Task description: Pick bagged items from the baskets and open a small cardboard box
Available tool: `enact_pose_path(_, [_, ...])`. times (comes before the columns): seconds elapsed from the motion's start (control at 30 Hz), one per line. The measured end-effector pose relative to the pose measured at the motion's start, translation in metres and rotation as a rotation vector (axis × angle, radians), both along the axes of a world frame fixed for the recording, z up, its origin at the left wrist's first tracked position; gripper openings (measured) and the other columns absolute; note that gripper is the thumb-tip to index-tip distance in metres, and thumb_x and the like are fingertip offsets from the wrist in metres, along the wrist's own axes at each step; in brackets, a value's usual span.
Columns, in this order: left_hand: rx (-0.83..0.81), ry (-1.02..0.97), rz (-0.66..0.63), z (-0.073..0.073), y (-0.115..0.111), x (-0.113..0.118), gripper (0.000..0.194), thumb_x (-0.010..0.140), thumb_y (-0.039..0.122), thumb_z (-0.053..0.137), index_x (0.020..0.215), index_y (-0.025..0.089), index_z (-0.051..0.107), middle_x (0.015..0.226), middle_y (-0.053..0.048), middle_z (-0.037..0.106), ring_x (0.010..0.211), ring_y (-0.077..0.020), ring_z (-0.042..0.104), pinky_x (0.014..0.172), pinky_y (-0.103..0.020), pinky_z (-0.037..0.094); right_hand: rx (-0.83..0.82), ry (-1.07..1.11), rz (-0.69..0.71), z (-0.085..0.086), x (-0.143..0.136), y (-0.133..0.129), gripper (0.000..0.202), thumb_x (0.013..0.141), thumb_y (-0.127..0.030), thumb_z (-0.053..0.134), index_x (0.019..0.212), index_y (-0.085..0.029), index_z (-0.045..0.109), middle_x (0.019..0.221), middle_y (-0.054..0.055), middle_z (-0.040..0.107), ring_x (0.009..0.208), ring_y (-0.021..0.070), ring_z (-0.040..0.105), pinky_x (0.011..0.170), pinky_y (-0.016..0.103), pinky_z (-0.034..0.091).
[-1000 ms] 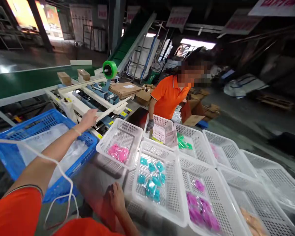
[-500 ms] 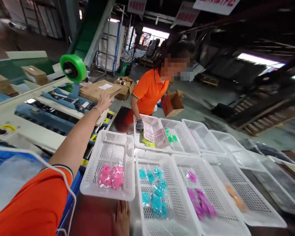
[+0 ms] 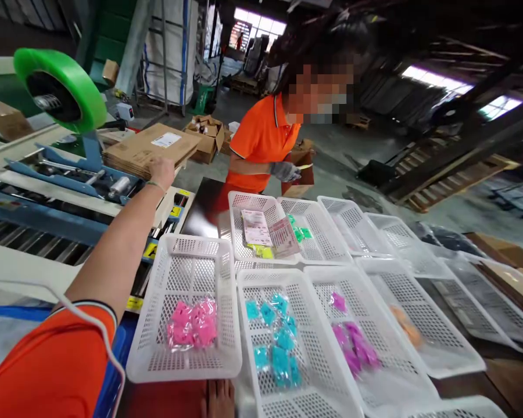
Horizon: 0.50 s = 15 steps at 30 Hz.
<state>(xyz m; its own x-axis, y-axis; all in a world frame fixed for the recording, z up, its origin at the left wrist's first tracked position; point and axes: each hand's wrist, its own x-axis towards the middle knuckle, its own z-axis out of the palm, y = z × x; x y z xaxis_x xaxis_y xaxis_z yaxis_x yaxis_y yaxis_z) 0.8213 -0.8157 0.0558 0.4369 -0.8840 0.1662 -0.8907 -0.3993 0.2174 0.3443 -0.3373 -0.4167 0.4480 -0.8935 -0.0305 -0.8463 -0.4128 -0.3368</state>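
Note:
My left hand (image 3: 161, 173) reaches far forward, its fingers closed at the near edge of a stack of flattened cardboard boxes (image 3: 146, 152) with a white label on top. My right hand (image 3: 220, 400) is low in view, fingers stretched out and lying flat. Its fingertips meet the near rim of a white mesh basket (image 3: 142, 325), and the basket partly hides them. Inside that basket lie clear bags of pink pieces (image 3: 192, 323). Beside it, another white basket (image 3: 325, 400) carries several bags of teal pieces (image 3: 281, 363).
More white baskets stand to the right, with purple (image 3: 357, 348), orange (image 3: 406, 326) and green pieces (image 3: 300, 229). A roll of green tape (image 3: 85, 101) rises over a roller conveyor (image 3: 35, 238) at left. Across the baskets, a co-worker in orange (image 3: 257, 133) wears a grey glove (image 3: 284, 171).
My left hand has come down onto the cardboard stack and closed at its edge. The co-worker's gloved hand has left the far basket. The view has shifted, and the tape roll looks closer.

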Motion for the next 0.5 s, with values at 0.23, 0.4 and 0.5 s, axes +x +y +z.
enact_pose_path(0.23, [-0.088, -0.103, -0.132, 0.049, 0.024, -0.049, 0.048, 0.113, 0.004, 0.028, 0.137, -0.015, 0.064, 0.143, -0.036, 0.067, 0.151, -0.0426, 0.053, 0.122, -0.065, 0.043, -0.011, 0.048, -0.020, 0.042, 0.021, -0.002, 0.046, 0.097, -0.033, 0.060, 0.136, -0.027, 0.084, 0.138, 0.018, 0.079, 0.131, 0.0492, 0.074, 0.105, 0.072, 0.064])
enact_pose_path(0.4, [-0.219, -0.097, -0.471, 0.098, 0.088, -0.117, 0.054, 0.123, 0.030, 0.024, 0.150, -0.001, 0.061, 0.151, -0.019, 0.066, 0.151, -0.0344, 0.056, 0.125, -0.053, 0.042, 0.132, 0.055, -0.074, 0.101, 0.052, -0.013, 0.055, 0.096, -0.029, 0.065, 0.149, -0.016, 0.074, 0.151, 0.020, 0.071, 0.146, 0.0438, 0.064, 0.121, 0.062, 0.055])
enact_pose_path(0.5, [-0.342, 0.002, -0.639, 0.118, 0.151, -0.154, 0.051, 0.122, 0.031, 0.032, 0.152, 0.004, 0.062, 0.145, -0.013, 0.071, 0.142, -0.0305, 0.065, 0.122, -0.048, 0.047, 0.147, 0.013, -0.088, 0.120, 0.060, -0.020, 0.057, 0.099, -0.028, 0.066, 0.153, -0.011, 0.069, 0.155, 0.022, 0.067, 0.149, 0.0408, 0.061, 0.124, 0.055, 0.052])
